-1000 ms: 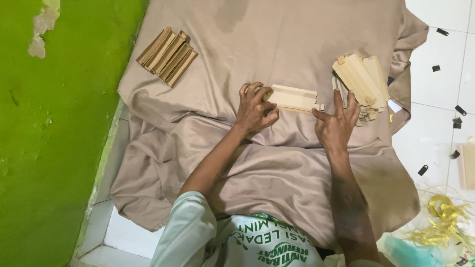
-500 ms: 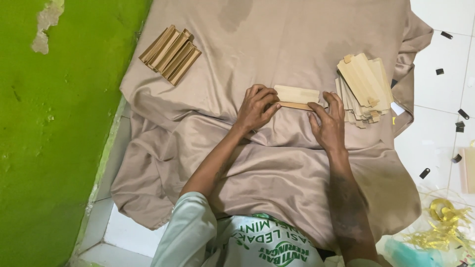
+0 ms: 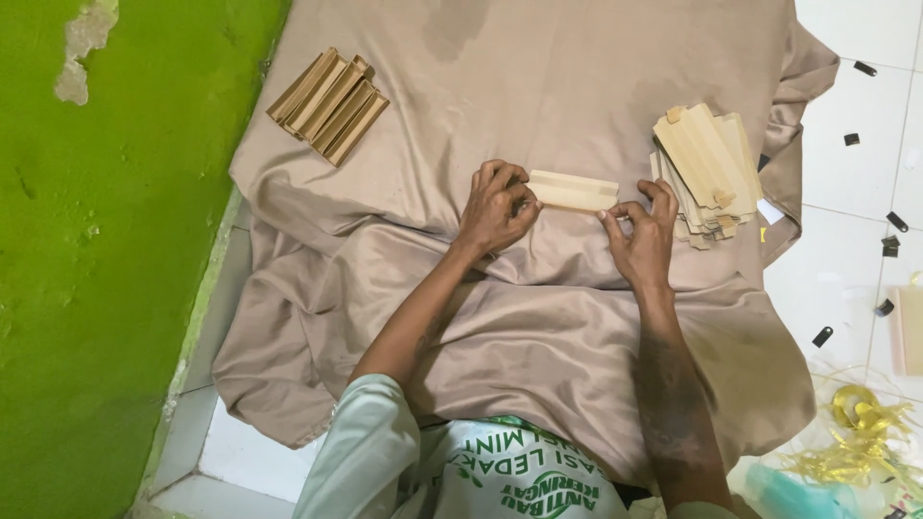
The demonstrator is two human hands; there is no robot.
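A pale cream cardboard strip [image 3: 574, 190] lies across the beige cloth [image 3: 538, 77] between my hands. My left hand [image 3: 494, 207] pinches its left end with curled fingers. My right hand [image 3: 642, 234] grips its right end between thumb and fingertips. Just right of my right hand sits a stack of flat cream cardboard pieces [image 3: 709, 171], fanned out. A bundle of folded tan cardboard pieces [image 3: 329, 93] rests at the cloth's far left corner.
A green wall [image 3: 106, 259] runs along the left. White tiled floor [image 3: 856, 240] lies to the right with small black scraps [image 3: 823, 336] scattered on it. Gold ribbon [image 3: 865, 423] sits at the lower right. The cloth is rumpled near my arms.
My right hand moved from the cloth below the stack up to the strip's right end and took hold of it. My left hand stayed at the left end.
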